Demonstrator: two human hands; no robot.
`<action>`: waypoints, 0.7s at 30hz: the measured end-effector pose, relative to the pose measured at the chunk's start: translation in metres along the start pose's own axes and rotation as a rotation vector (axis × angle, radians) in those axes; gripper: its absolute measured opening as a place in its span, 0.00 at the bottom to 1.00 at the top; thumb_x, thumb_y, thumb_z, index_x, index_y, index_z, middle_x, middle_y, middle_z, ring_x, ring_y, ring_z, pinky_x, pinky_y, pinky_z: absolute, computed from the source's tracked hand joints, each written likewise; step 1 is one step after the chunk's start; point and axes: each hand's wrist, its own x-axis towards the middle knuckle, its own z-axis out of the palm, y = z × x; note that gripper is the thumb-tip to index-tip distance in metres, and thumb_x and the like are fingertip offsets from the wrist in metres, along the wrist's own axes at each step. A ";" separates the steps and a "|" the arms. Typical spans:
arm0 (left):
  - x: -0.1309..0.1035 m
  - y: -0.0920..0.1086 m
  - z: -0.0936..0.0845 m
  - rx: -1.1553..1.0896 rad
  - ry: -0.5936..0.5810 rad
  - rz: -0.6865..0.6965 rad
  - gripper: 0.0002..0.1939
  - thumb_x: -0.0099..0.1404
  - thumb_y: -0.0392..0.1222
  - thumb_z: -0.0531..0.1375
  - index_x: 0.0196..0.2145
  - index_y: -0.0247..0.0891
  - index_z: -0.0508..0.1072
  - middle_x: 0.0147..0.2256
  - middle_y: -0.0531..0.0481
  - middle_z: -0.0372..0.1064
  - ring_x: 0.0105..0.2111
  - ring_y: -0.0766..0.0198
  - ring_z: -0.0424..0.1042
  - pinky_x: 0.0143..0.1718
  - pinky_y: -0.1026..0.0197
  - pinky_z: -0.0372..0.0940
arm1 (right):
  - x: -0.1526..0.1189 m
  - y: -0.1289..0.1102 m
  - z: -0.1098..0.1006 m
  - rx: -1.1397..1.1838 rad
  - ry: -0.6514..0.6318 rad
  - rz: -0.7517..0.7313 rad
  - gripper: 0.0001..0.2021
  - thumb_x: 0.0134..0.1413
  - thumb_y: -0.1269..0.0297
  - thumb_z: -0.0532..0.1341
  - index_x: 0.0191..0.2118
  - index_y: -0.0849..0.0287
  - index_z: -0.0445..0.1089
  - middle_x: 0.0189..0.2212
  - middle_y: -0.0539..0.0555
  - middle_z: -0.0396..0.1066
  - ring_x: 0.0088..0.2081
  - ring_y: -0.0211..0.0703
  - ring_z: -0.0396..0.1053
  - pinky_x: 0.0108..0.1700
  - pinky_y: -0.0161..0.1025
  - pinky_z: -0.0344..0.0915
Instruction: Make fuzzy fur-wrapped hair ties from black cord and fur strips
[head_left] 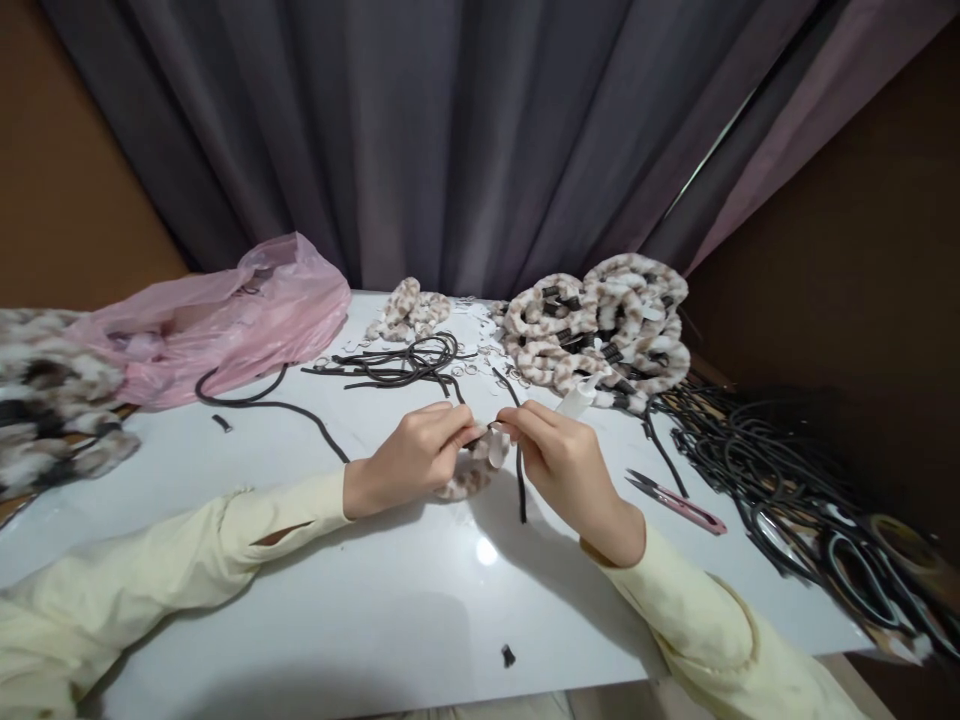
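Both my hands are closed in a pinch, close together over the middle of the table. My left hand grips a dark piece that looks like black cord, at the edge of a brown-and-white plush ring. The fingers of my right hand are pinched on the same dark piece from the other side. A small white tag hangs between the hands. A black cord comes down beside my right fingers to the table. My fingers cover much of the ring and the exact grip.
Behind my hands lie a bundle of black cords, scattered metal rings and a white bottle. Plush rings are piled back right. Pink snips and tangled cords lie right; a pink plastic bag is left.
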 end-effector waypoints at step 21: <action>-0.010 -0.001 0.007 -0.118 -0.016 -0.139 0.09 0.64 0.35 0.51 0.25 0.38 0.59 0.21 0.55 0.58 0.22 0.69 0.57 0.24 0.67 0.55 | 0.001 0.009 0.016 0.016 0.111 0.023 0.11 0.57 0.73 0.51 0.42 0.61 0.68 0.42 0.61 0.67 0.41 0.46 0.64 0.39 0.41 0.63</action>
